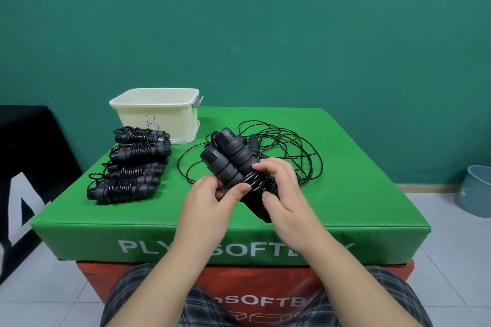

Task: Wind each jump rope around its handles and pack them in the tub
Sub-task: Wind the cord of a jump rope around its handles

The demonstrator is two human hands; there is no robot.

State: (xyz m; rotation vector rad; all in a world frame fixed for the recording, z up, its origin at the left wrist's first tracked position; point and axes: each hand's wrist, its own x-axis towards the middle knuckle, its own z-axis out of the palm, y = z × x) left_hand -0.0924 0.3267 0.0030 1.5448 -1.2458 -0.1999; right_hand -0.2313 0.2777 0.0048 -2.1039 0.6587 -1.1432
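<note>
Head view: far left of the hands, four wound jump ropes [132, 164] lie in a row on the green surface [358, 167], the cream tub [156, 114] just behind them. Left hand [212, 200] grips the paired black handles [231, 159] from below; right hand [284, 194] pinches the cord coils around them. Beyond the right hand, loose cord [281, 146] sprawls.
</note>
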